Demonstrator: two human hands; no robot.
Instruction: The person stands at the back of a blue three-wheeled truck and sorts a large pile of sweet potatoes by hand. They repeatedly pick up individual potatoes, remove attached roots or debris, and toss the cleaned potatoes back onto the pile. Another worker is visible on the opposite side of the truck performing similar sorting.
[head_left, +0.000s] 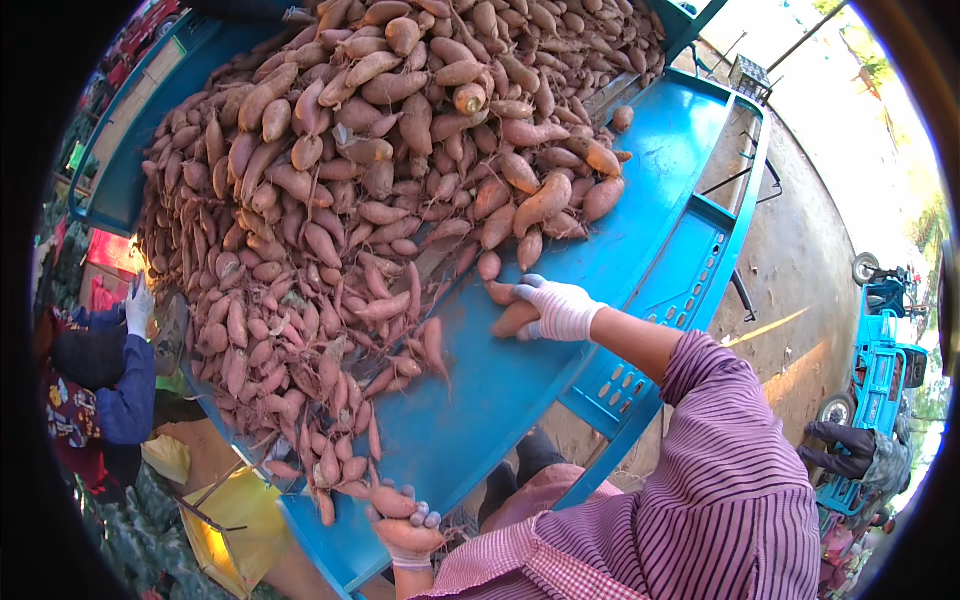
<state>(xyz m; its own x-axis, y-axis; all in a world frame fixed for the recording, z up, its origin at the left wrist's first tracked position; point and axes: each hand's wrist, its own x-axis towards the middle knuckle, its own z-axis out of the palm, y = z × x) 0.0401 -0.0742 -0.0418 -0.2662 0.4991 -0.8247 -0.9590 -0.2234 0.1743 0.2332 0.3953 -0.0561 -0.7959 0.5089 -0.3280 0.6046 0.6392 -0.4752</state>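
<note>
A large heap of sweet potatoes (360, 172) with thin roots lies on a blue metal sorting table (457, 405). My right hand (559, 310), in a white knitted glove with grey fingertips, is closed around a sweet potato (514, 319) on the bare blue metal, at the heap's near right edge. Its fingers also touch a second, smaller one (500, 292). At the table's lower edge, my left hand (409, 529), gloved alike, holds two sweet potatoes (409, 535), one above the other, beside the smaller roots at the heap's tip.
The table's raised blue side frame (720, 247) runs along my right. Across the heap at left, a person in a blue sleeve (127, 397) wears white gloves. A yellow bag (240, 517) hangs on a frame at lower left. A blue three-wheeled vehicle (877, 382) and another person are far right.
</note>
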